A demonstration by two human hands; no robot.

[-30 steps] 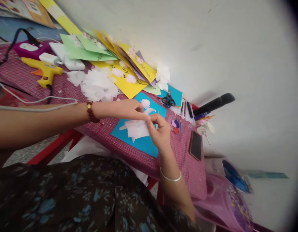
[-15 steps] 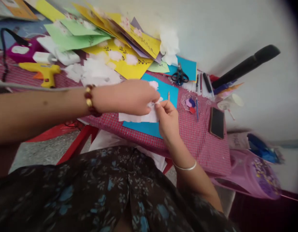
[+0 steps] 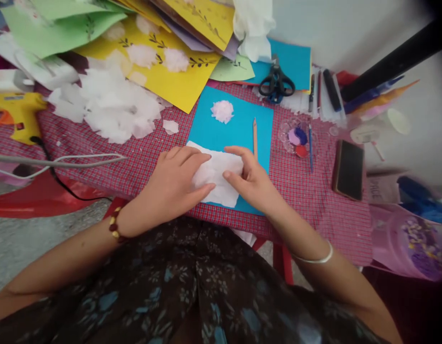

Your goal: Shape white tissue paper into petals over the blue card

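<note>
A white tissue-like paper sheet [image 3: 219,174] with a torn edge lies over the near part of a blue card [image 3: 202,126]. My left hand [image 3: 170,179] rests on the sheet's left side, fingers stretched out and thumb apart. At the right edge of the sheet is my right hand [image 3: 253,179], its fingers curved and its thumb apart from them, touching the paper. A pale pink paper flower [image 3: 222,111] sits on the far part of the card. To its right lies a wooden pencil [image 3: 255,136].
Torn white paper pieces [image 3: 113,100] and a yellow glue gun [image 3: 20,114] lie left. Behind are yellow cards [image 3: 195,86] with flowers and black scissors [image 3: 276,83]. On the right are a paint palette [image 3: 297,138], a thin brush [image 3: 310,148] and a phone [image 3: 349,169].
My hands have come apart from their pinch on the white paper, the left moving back to the left. The sheet now lies flatter between them, and the view has shifted closer.
</note>
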